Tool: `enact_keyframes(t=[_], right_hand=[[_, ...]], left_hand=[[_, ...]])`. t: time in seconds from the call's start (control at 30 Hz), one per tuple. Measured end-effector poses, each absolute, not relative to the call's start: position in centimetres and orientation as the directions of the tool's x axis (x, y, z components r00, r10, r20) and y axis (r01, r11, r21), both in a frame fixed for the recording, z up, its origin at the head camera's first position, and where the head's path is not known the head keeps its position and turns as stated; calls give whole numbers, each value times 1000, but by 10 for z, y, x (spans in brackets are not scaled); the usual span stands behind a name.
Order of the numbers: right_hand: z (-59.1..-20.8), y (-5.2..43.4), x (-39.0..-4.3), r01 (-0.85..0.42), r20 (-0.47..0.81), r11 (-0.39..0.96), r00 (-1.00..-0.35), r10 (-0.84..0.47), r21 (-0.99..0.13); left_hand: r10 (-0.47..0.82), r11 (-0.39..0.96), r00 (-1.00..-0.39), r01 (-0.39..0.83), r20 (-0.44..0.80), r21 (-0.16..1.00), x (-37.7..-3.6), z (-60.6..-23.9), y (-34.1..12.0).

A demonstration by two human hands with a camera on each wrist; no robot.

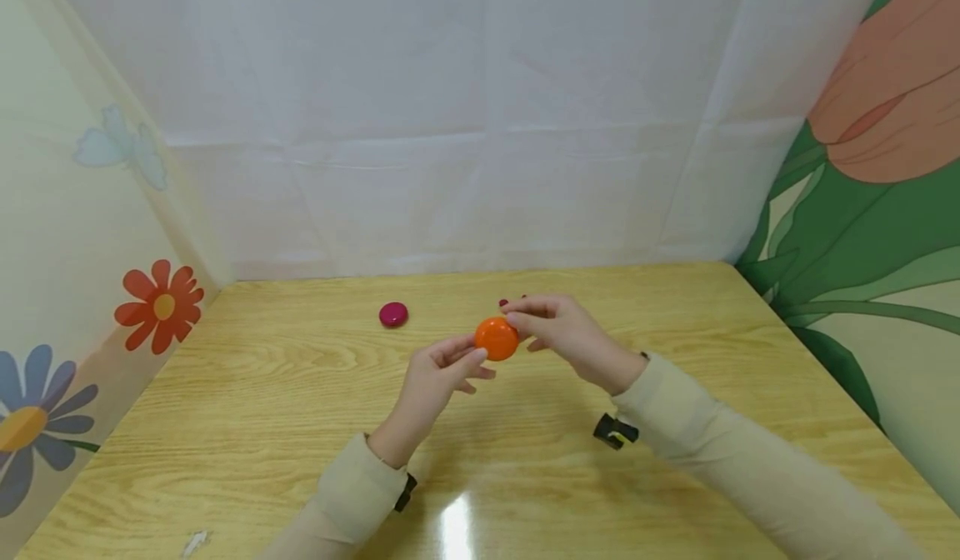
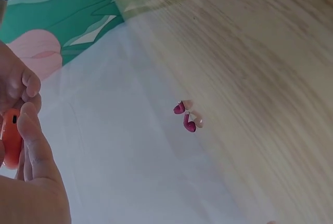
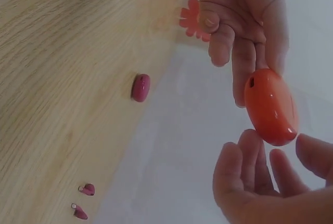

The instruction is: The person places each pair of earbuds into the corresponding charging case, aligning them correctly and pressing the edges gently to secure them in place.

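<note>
both hands [image 1: 438, 374] [image 1: 558, 332] pinch orange case [image 1: 497, 339] above counter [image 1: 300, 427], fingers [image 3: 244, 73] curled on it; pink case [image 1: 393, 314] apart.

The wooden surface [image 1: 675, 477] lies open along its near edge and both side edges — the only obstacles sit toward the far edge: a magenta case [image 1: 393, 314] and 2 small magenta earbuds [image 3: 84, 201] near it. Patterned walls [image 1: 885, 210] close 3 sides.

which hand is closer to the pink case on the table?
Left. The left hand is just right of and nearer the camera than the pink case; the right hand is farther right, beyond the orange case both hold.
</note>
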State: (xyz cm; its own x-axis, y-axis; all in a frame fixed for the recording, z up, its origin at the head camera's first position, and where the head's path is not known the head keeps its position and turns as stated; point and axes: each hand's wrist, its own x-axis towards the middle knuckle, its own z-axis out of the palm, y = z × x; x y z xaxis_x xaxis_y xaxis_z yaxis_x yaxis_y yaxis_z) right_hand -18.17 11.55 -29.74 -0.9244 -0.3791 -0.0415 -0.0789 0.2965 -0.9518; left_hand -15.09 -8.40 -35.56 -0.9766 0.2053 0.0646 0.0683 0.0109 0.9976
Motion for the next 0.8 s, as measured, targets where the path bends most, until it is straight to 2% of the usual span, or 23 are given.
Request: enact_keyframes(t=[0.33, 0.8], right_hand=[[-300, 141, -183, -74, -53, 284, -908, -416, -956], [-303, 181, -189, 44, -159, 315, -923, -349, -948]], left_hand=[[208, -30, -978, 8, 14, 1000, -160, -348, -64], [292, -46, -956, -48, -32, 998, -177, -353, -23]])
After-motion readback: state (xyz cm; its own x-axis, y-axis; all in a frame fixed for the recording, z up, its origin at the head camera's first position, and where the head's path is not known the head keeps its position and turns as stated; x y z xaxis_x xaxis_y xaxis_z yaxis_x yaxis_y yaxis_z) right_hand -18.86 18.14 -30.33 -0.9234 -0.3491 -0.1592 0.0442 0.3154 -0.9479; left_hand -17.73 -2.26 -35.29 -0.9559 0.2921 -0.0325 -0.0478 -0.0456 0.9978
